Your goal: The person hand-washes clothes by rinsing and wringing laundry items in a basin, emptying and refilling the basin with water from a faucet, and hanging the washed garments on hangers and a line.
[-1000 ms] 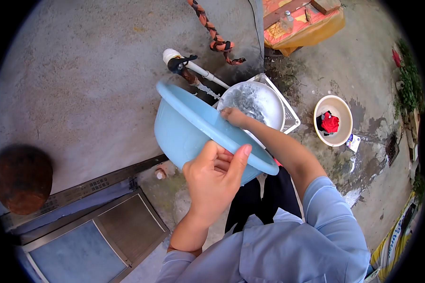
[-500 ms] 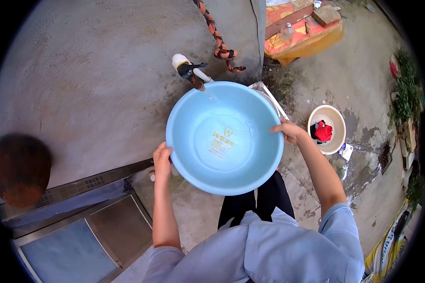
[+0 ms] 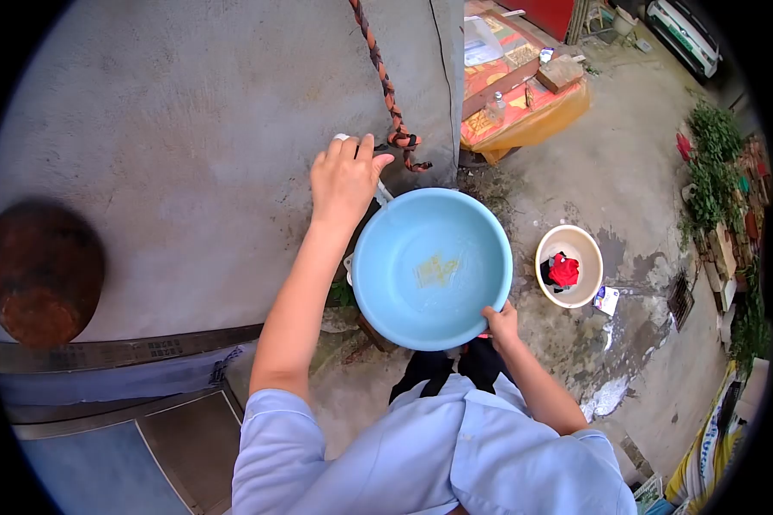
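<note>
Blue plastic, the mid-frame basin (image 3: 388, 279) looks light, stiff, perhaps slippery; best held by its rim (image 3: 432, 194), where the right hand (image 3: 502, 326) pinches. Left hand (image 3: 345, 182), upper centre, is off it, grip unclear.

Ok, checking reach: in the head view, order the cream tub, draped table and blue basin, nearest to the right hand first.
1. Blue basin, rim in the right hand.
2. Cream tub, ground at right.
3. Draped table, top of view.

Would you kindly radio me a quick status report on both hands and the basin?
Right hand gripping blue basin by rim. Left hand over tap, hiding most of it; grip unclear. Nothing seen obstructing basin.
</note>
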### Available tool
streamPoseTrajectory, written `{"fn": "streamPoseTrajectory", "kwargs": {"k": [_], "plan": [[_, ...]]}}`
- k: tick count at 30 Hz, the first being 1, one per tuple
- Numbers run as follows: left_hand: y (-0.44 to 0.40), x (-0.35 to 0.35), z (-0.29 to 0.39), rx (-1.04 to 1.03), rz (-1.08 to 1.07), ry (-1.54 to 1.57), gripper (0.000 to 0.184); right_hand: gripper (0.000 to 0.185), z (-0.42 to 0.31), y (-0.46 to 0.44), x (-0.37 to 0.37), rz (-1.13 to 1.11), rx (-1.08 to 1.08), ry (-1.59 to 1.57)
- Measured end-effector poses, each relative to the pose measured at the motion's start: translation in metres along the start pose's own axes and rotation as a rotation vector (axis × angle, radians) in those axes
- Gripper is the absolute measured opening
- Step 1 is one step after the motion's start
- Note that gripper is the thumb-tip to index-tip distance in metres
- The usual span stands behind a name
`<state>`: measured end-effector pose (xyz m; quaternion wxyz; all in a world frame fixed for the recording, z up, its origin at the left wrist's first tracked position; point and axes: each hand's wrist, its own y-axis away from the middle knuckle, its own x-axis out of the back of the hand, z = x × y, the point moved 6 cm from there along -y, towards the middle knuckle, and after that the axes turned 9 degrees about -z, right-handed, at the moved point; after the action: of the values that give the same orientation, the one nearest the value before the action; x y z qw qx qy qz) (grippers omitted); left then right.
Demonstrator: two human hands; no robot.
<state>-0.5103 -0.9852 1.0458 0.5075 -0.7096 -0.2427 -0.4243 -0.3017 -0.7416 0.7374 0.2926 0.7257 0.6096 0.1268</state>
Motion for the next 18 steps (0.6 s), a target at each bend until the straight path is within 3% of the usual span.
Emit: {"fn": "streamPoseTrajectory", "kwargs": {"k": [1, 3, 11, 18], "plan": [[-0.007, -0.017, -0.002, 0.044, -0.137, 0.001, 0.024, 0.032, 0.002, 0.001, -0.005, 0.016, -0.008, -0.049], [-0.018, -0.012, 0.001, -0.024, -0.040, 0.023, 0.026, 0.031, 0.001, 0.001, -0.012, 0.035, 0.009, -0.049], [-0.032, -0.027, -0.002, 0.050, -0.026, -0.062, 0.031, 0.036, 0.037, -0.004, -0.016, 0.062, -0.009, -0.060], [-0.038, -0.034, 0.001, 0.190, -0.173, -0.117, 0.035, 0.039, 0.070, 0.000, -0.013, 0.067, -0.069, -0.083]]}}
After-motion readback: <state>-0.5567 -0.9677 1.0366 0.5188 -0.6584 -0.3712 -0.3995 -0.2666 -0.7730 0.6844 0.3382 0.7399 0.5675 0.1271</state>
